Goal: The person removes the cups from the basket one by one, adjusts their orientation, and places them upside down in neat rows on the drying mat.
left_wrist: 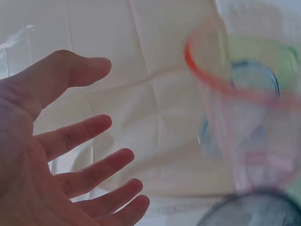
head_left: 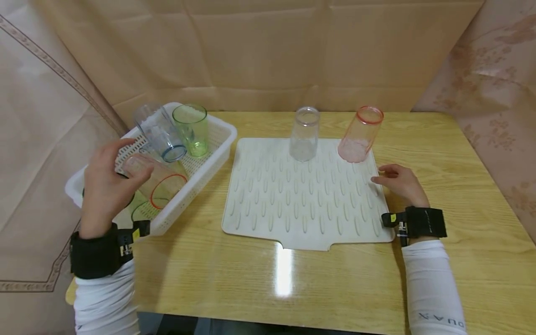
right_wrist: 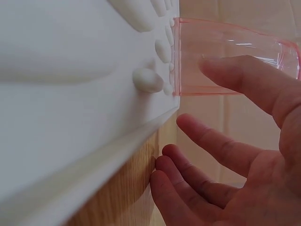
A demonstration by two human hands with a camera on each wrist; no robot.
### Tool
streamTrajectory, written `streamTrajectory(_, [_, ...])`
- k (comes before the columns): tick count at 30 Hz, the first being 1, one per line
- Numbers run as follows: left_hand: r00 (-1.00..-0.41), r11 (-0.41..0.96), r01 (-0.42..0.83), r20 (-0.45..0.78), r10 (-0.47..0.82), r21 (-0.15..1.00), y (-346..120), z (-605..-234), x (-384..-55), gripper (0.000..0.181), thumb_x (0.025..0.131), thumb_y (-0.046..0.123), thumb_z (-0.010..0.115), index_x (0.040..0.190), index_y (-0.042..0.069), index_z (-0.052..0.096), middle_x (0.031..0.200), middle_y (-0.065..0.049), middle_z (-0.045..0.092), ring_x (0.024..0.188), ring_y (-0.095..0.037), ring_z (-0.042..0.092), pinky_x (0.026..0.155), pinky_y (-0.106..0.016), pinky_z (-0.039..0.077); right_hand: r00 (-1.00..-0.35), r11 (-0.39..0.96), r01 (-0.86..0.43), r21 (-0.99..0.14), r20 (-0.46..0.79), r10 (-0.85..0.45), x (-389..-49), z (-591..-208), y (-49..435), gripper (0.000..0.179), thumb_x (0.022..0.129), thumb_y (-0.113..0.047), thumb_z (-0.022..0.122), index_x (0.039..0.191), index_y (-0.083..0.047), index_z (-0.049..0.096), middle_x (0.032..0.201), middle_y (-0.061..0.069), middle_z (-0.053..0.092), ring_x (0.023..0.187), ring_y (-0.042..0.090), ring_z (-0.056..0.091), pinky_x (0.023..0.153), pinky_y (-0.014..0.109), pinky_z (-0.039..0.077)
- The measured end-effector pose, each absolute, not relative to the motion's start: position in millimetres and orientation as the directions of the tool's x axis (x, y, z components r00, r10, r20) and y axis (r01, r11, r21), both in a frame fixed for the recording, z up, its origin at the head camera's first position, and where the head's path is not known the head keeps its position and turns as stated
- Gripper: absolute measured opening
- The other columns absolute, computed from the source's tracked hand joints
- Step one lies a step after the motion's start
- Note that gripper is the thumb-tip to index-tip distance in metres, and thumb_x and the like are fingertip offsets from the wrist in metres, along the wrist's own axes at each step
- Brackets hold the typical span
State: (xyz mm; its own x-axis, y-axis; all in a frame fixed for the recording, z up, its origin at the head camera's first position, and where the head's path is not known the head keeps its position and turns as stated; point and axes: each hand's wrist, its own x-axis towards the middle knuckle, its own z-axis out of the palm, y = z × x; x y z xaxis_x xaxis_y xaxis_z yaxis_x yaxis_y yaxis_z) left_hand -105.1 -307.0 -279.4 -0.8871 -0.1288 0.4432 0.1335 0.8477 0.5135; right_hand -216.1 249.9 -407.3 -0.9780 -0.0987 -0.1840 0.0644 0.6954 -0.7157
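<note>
My left hand (head_left: 110, 181) hovers over the white basket (head_left: 217, 160), fingers spread and nothing in its grasp. In the left wrist view a red-rimmed clear glass (left_wrist: 216, 108) stands apart from those fingers (left_wrist: 89, 174). That glass (head_left: 148, 174) lies tilted in the basket, beside a blue-tinted glass (head_left: 161, 132) and a green glass (head_left: 197, 132). My right hand (head_left: 402, 183), fingers loosely bent and empty, is at the right edge of the white drying mat (head_left: 268, 209). Just beyond it a pink glass (head_left: 360, 137) stands upside down on the mat.
Left of the pink glass, a clear glass (head_left: 304, 137) also stands upside down at the mat's back edge. A green rim (head_left: 136, 211) shows low in the basket's near end. The wooden table (head_left: 335, 284) meets a beige cloth (head_left: 259, 51) behind.
</note>
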Motion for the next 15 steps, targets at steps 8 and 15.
streamTrajectory(8, [-0.878, 0.869, 0.03, 0.428, -0.212, 0.494, -335, -282, -92, 0.057, 0.073, 0.009, 0.072, 0.123, -0.005, 0.048, 0.122, -0.034, 0.044, 0.111, -0.048, 0.036, 0.087, -0.065, 0.028, -0.98, 0.693, 0.043, -0.719, -0.164, -0.109, -216, -408, 251, 0.066, 0.088, -0.04, 0.057, 0.128, 0.01, 0.04, 0.129, 0.038, 0.04, 0.118, 0.05, 0.037, 0.093, 0.063, 0.036])
streamTrajectory(15, [-0.927, 0.89, -0.028, 0.322, -0.193, 0.454, -353, -287, -87, 0.065, 0.075, 0.012, 0.071, 0.129, -0.008, 0.04, 0.129, -0.039, 0.038, 0.12, -0.053, 0.028, 0.095, -0.069, 0.022, -0.981, 0.698, 0.04, -0.715, -0.161, -0.108, -215, -409, 251, 0.065, 0.088, -0.04, 0.057, 0.128, 0.009, 0.04, 0.129, 0.038, 0.04, 0.118, 0.05, 0.037, 0.092, 0.063, 0.037])
